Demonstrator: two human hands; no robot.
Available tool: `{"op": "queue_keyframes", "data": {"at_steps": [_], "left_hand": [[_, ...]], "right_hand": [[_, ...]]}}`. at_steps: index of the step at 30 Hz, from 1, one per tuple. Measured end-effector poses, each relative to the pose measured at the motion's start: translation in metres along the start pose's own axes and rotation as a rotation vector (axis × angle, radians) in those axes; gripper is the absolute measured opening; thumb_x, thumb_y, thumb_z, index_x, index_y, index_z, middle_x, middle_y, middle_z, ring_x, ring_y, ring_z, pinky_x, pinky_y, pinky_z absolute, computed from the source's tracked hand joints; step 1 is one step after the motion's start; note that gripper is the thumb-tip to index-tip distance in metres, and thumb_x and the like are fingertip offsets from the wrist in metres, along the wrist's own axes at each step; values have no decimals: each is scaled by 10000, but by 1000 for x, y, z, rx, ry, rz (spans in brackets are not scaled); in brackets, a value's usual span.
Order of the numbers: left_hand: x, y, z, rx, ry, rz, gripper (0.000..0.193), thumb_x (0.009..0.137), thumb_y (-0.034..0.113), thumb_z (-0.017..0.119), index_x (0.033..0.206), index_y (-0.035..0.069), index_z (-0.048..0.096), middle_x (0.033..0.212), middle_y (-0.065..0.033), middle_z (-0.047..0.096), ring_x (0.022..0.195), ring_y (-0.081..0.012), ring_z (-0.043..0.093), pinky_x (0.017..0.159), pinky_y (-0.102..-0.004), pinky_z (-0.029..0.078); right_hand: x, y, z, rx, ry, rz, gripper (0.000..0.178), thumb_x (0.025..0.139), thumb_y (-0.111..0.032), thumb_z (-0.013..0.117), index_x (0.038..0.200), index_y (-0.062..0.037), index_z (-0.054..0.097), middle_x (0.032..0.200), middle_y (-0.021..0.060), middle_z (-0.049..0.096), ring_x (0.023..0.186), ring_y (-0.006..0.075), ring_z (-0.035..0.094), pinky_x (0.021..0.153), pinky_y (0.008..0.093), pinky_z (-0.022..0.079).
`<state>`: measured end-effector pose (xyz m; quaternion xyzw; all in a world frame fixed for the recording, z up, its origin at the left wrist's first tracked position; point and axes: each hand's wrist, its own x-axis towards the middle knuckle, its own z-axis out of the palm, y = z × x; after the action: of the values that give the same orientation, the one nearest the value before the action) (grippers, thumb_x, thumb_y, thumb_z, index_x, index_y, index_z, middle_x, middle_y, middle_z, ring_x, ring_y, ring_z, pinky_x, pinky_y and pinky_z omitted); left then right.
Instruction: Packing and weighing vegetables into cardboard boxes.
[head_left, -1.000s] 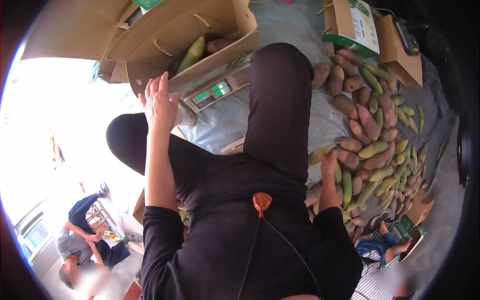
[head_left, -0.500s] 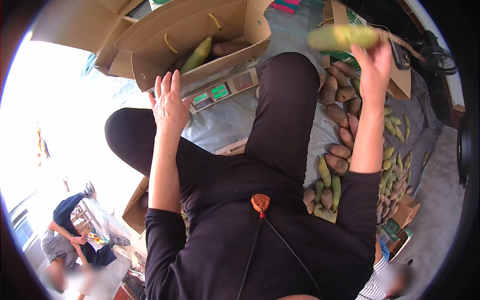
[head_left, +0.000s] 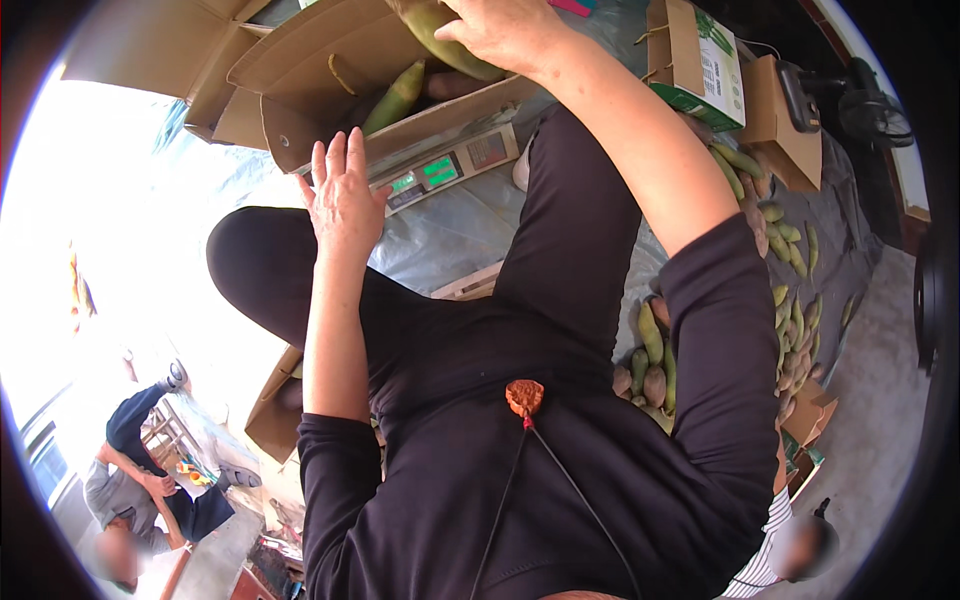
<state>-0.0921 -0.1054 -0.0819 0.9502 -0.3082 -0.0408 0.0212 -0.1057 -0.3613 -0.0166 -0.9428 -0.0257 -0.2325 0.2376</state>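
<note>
The right hand (head_left: 505, 35) bends around a long green vegetable (head_left: 445, 45), its fingers curled on the upper side; the top edge crops both. The vegetable is slanted over the open box (head_left: 295, 125), ahead of the left hand and to its right.

The left hand (head_left: 345, 205) is spread, palm down, fingertips at the box's near wall; whether they touch it, I cannot tell. Just beyond them, inside the box, lie another green vegetable (head_left: 397, 97) and a brown tuber (head_left: 450, 85), below the right hand.

Just right of the left hand, the scale (head_left: 487, 150) shows a lit green display at the box's near side. A carton (head_left: 700, 70) stands right of the right hand, and a pile (head_left: 800, 330) of vegetables spreads beyond the right forearm.
</note>
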Motion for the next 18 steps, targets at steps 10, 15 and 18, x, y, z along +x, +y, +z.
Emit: {"op": "queue_keyframes", "data": {"at_steps": [10,15,18], "left_hand": [[1,-9,5,-21,24,45,746,747,197,723,1391,144,351,1433,-68,356,1359,-288,258,1080,-557,205],[3,-10,2,-59,81,17,750,752,173,716,1403,162,345,1428,-87,369,1361,-302,260,1081,-554,199],[4,-16,1,-10,86,-4,747,750,188,721,1397,148,349,1435,-84,354,1370,-288,243,1095,-537,173]], "right_hand": [[-147,65,-68,314,164,557,274,890,-128,591,1146,-31,575,1085,39,630,969,142,590,860,285,454],[-365,110,-33,-57,20,890,298,820,-146,625,1091,-29,589,1016,187,630,975,323,610,814,368,479],[-486,87,4,-322,-305,845,249,799,-164,611,1016,-43,617,926,172,642,879,354,610,764,423,480]]}}
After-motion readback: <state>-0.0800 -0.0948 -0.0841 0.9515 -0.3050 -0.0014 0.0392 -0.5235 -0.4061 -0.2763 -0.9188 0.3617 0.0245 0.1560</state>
